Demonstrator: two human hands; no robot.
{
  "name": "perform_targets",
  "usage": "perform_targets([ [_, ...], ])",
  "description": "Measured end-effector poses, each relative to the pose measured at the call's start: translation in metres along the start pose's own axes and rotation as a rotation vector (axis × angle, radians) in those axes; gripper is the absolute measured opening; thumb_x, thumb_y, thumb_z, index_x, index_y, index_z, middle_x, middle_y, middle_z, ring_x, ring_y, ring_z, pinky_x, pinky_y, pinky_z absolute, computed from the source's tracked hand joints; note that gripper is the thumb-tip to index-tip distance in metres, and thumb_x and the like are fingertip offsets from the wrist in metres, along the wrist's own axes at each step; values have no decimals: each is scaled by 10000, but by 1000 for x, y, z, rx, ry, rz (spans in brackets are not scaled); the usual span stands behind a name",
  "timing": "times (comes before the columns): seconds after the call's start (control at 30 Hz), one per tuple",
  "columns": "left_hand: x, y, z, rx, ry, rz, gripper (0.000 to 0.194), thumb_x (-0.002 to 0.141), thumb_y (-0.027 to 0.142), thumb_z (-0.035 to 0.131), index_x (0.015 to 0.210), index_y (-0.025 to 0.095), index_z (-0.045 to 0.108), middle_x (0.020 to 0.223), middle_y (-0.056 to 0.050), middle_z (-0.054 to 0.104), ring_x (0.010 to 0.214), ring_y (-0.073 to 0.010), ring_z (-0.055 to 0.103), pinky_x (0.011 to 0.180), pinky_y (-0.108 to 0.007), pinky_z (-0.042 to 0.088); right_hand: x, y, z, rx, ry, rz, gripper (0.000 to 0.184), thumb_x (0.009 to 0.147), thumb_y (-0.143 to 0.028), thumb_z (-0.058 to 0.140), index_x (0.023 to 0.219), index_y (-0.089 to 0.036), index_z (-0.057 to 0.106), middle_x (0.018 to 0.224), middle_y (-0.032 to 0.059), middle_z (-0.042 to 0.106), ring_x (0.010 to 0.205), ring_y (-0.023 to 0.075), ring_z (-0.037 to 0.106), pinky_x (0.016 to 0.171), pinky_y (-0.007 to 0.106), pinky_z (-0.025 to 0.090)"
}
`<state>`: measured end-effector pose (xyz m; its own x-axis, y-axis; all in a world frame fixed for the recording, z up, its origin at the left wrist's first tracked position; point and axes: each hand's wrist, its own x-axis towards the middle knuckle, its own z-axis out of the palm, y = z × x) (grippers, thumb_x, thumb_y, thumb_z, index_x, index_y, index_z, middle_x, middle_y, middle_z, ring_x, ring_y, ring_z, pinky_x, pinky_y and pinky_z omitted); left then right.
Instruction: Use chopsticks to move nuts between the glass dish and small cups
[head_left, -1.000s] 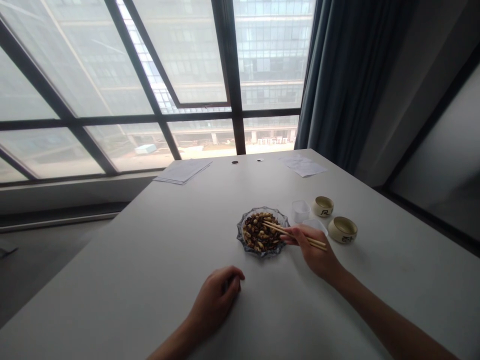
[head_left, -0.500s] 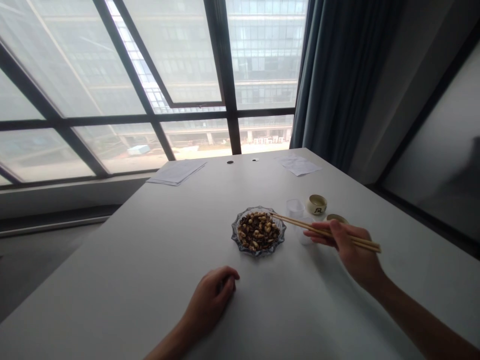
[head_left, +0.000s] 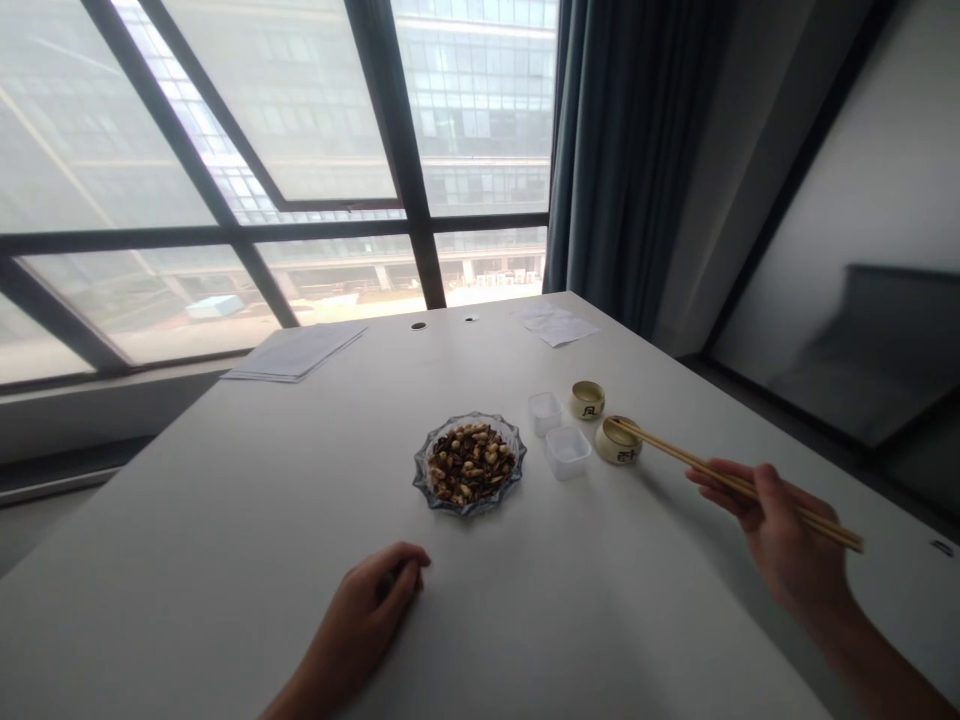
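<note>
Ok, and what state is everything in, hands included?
Left hand, curled on the table
Right hand, closed on the chopsticks
Chopsticks, tips at the nearer cup
Nearer cup, upright, uncovered
Farther cup, upright, uncovered
Glass bowl, holding nuts and seeds
Nearer tub, uncovered, seemingly empty
Farther tub, likewise
Curtain, drawn aside

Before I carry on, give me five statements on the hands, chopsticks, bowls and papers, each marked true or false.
1. The right hand holds the chopsticks. True.
2. The left hand grips the edge of the glass bowl. False: it lies loosely curled on the table, apart from that bowl.
3. The chopstick tips are in the glass bowl. False: they are at the mouth of the nearer lettered bowl.
4. Two see-through containers stand between the glass bowl and the two lettered bowls. True.
5. Papers lie only on the curtain side. False: there are also papers at the far left.
</note>
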<state>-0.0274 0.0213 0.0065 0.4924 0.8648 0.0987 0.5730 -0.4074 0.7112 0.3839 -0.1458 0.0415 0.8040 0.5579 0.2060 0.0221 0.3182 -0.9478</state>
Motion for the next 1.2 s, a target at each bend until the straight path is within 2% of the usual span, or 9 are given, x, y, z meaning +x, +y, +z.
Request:
perform_targets([
  [0.17, 0, -3, 0, 8, -10, 14, 322, 929, 449, 503, 889, 220, 726, 737, 7, 728, 682, -194, 675, 662, -230, 522, 4, 4, -5, -35, 10, 33, 367, 905, -472, 684, 927, -117, 776, 846, 150, 791, 823, 278, 788, 730, 339, 673],
  [0.33, 0, -4, 0, 5, -19, 5, 337, 941, 455, 488, 901, 213, 718, 733, 1, 724, 679, -196, 675, 656, -232, 526, 4, 10, -8, -144, 38, 47, 380, 881, -488, 717, 930, -114, 764, 809, 136, 787, 745, 240, 785, 665, 269, 663],
  [0.57, 1, -5, 0, -22, -28, -2, 341, 947, 464, 487, 903, 211, 712, 759, -7, 730, 702, -200, 680, 670, -238, 524, 0, 13, -3, -97, 44, 15, 367, 894, -490, 705, 926, -130, 764, 818, 117, 786, 723, 228, 782, 715, 288, 666],
  [0.7, 1, -2, 1, -26, -21, -10, 344, 946, 459, 479, 899, 206, 708, 744, -6, 718, 687, -195, 661, 661, -242, 512, -8, 5, 4, -92, -23, -20, 356, 917, -490, 673, 949, -149, 770, 852, 117, 791, 773, 244, 786, 760, 325, 668],
  [0.8, 0, 0, 2, -36, -15, -17, 339, 943, 445, 480, 897, 201, 710, 706, 1, 701, 640, -185, 635, 628, -240, 493, -17, -6, 19, -149, -158, -51, 368, 928, -496, 651, 978, -153, 775, 857, 124, 790, 790, 274, 785, 760, 381, 674],
  [0.93, -2, 2, 1, -53, -1, -9, 321, 936, 418, 492, 879, 195, 715, 676, 6, 687, 619, -179, 619, 610, -237, 475, -29, -13, 56, -176, -395, -56, 389, 941, -519, 621, 986, -165, 776, 871, 121, 789, 792, 290, 783, 732, 412, 675],
  [1.07, -2, 3, 2, -70, 6, -4, 301, 930, 396, 508, 870, 193, 722, 672, 1, 690, 622, -181, 619, 609, -240, 470, -35, -4, 98, -106, -576, -26, 388, 966, -498, 593, 987, -157, 776, 941, 123, 778, 806, 267, 781, 717, 379, 670],
  [1.2, -2, 2, 2, -82, 16, -12, 290, 922, 376, 509, 864, 190, 724, 686, -12, 698, 649, -193, 632, 623, -252, 477, -37, 10, 131, -104, -779, -81, 384, 995, -470, 552, 1025, -166, 785, 979, 115, 758, 825, 235, 764, 722, 360, 654],
])
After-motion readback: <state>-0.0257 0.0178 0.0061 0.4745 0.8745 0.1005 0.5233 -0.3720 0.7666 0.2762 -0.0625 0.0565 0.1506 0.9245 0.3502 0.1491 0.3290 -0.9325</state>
